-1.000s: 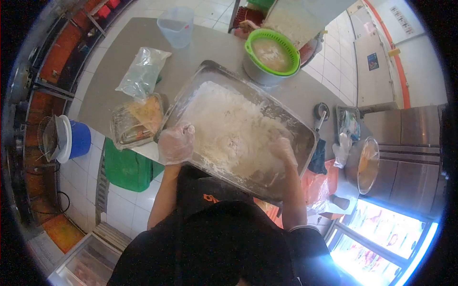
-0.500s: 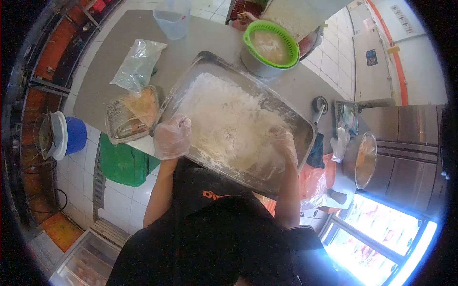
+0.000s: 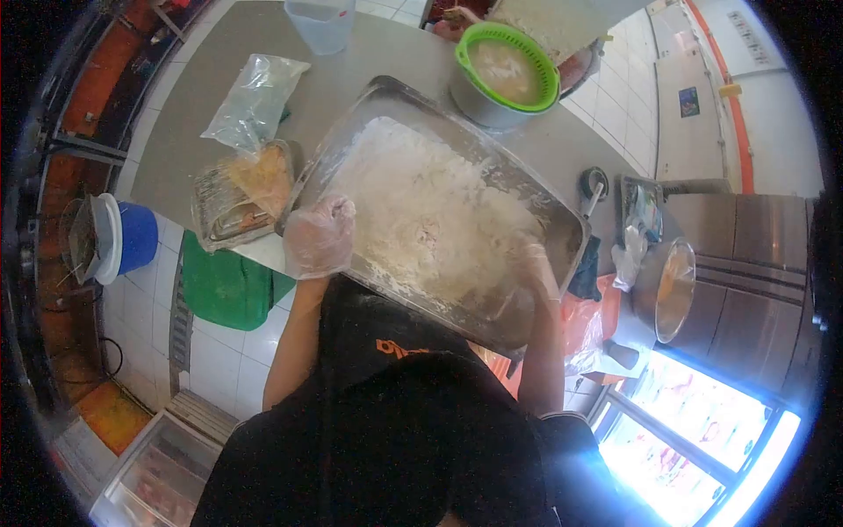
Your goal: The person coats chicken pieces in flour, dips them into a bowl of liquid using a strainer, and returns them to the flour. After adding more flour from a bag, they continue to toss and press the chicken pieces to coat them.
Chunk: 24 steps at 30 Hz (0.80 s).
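A large metal tray [image 3: 369, 98] holds a broad heap of white flour [image 3: 421, 189], with finer powder and small lumps toward its near side. My left hand [image 3: 320, 237], in a clear plastic glove, is closed over the tray's near-left edge. Its curled fingers hide whatever they may hold. On the right side of the tray, my right hand [image 3: 531, 263], also gloved, reaches down into the flour. Flour and blur hide its fingers, so their pose cannot be made out.
Left of the tray lie a clear plastic bag [image 3: 256, 104] and a wire-covered container [image 3: 215, 206]. Behind it stand a clear jug [image 3: 320, 25] and a green strainer [image 3: 467, 83] in a pot. A metal bowl [image 3: 674, 303] is at right, a green bin [image 3: 224, 290] below left.
My right hand has moved slightly right and toward me, its fingers deeper in the flour. My left hand stays at the tray's edge. The whole view has shifted a little.
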Each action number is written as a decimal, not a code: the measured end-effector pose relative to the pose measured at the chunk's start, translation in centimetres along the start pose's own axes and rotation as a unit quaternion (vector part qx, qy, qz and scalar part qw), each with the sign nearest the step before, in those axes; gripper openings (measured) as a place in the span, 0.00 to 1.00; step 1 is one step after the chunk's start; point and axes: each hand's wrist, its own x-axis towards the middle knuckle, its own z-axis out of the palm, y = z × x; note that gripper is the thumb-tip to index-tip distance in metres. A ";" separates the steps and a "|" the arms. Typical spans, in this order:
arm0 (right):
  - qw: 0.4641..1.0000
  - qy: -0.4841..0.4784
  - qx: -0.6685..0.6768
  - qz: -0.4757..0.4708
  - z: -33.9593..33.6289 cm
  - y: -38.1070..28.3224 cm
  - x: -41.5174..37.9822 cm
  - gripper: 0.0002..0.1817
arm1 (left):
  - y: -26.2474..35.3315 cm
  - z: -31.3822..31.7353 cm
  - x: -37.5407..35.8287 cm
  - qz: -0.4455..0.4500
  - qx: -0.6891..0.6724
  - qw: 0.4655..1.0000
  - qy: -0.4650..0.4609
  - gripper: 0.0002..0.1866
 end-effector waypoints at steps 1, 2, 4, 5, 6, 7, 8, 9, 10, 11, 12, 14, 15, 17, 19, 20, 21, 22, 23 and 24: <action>1.000 -0.015 0.001 -0.021 0.2 0.0 -0.6 0.18 | 0.0 0.3 -0.1 -0.007 0.001 1.000 -0.005 0.11; 0.989 0.012 0.146 -0.006 1.3 -1.2 -1.5 0.18 | 0.1 0.5 -0.3 -0.019 -0.010 1.000 -0.011 0.11; 0.952 0.063 0.299 0.017 1.9 -2.2 -2.5 0.17 | 0.2 0.2 -0.3 -0.044 -0.027 0.999 -0.017 0.11; 0.946 0.085 0.310 0.027 2.0 -2.5 -3.0 0.17 | 0.0 0.3 -0.3 -0.035 -0.032 0.999 -0.012 0.11; 0.940 0.107 0.322 0.037 2.4 -2.8 -3.6 0.18 | -0.3 0.4 -0.4 -0.024 -0.036 0.999 -0.008 0.11; 0.933 0.131 0.333 0.048 2.7 -3.0 -3.9 0.18 | -0.4 0.5 -0.3 -0.012 -0.041 0.999 -0.003 0.11; 0.926 0.153 0.342 0.054 2.8 -2.9 -3.8 0.18 | -0.5 0.6 -0.1 -0.013 -0.044 0.999 -0.010 0.11; 0.927 0.144 0.335 0.083 1.6 -3.3 -3.2 0.18 | -0.5 0.7 0.0 -0.017 -0.045 0.999 -0.014 0.11; 0.929 0.133 0.328 0.111 0.2 -3.8 -2.5 0.19 | -0.7 0.5 -0.3 -0.021 -0.044 0.999 -0.023 0.11; 0.933 0.097 0.303 0.169 -5.2 -5.3 -1.2 0.19 | -0.6 0.4 -0.3 -0.023 -0.037 0.999 -0.014 0.12; 0.944 0.072 0.260 0.187 -6.5 -5.7 -0.4 0.19 | -0.4 0.4 -0.3 -0.022 -0.031 0.999 -0.006 0.12; 0.971 0.027 0.158 0.176 -6.7 -5.5 0.9 0.21 | -0.1 0.6 -0.3 -0.021 -0.028 0.999 -0.006 0.13; 0.984 0.012 0.097 0.148 -5.5 -5.1 1.4 0.22 | -0.3 0.6 -0.3 -0.022 -0.028 0.999 -0.012 0.13; 0.979 0.156 0.126 0.047 6.0 0.8 2.0 0.20 | 0.0 0.2 -0.3 -0.042 -0.033 0.998 -0.033 0.13; 0.983 0.148 0.103 0.031 7.7 1.8 2.9 0.19 | 0.9 -0.6 -0.1 -0.079 -0.041 0.994 -0.057 0.13; 0.985 0.120 0.108 0.059 3.4 -0.3 3.3 0.18 | 0.6 -0.5 0.2 -0.049 -0.038 0.997 -0.034 0.12; 0.982 0.101 0.125 0.096 -0.5 -2.0 3.3 0.18 | 0.1 -0.2 0.1 -0.021 -0.034 0.999 -0.015 0.12; 0.975 0.098 0.153 0.124 -3.7 -3.1 3.0 0.18 | -0.3 -0.1 -0.2 0.007 -0.029 1.000 0.000 0.11; 0.967 0.099 0.184 0.149 -6.6 -3.9 2.5 0.18 | -0.5 0.0 -0.3 0.000 -0.026 1.000 0.006 0.11; 0.958 0.098 0.217 0.161 -8.9 -4.4 1.9 0.17 | -0.5 0.2 -0.4 -0.004 -0.024 1.000 0.010 0.11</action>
